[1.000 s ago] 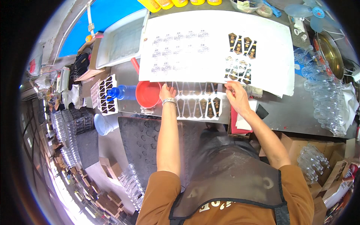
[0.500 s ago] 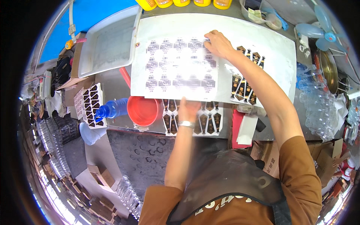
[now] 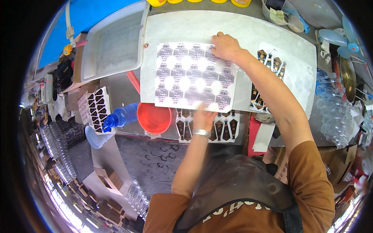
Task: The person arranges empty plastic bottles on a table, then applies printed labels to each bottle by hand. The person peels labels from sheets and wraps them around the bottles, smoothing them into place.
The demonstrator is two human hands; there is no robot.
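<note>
Right grip (image 3: 226, 47) touches label sheet's (image 3: 192, 77) far edge, board (image 3: 186, 27) beyond.

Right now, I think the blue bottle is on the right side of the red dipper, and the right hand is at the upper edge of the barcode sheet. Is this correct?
Not quite: the head view shows the blue bottle on the left side of the red dipper. The right hand is at the upper edge of the barcode sheet, as you say.
</note>
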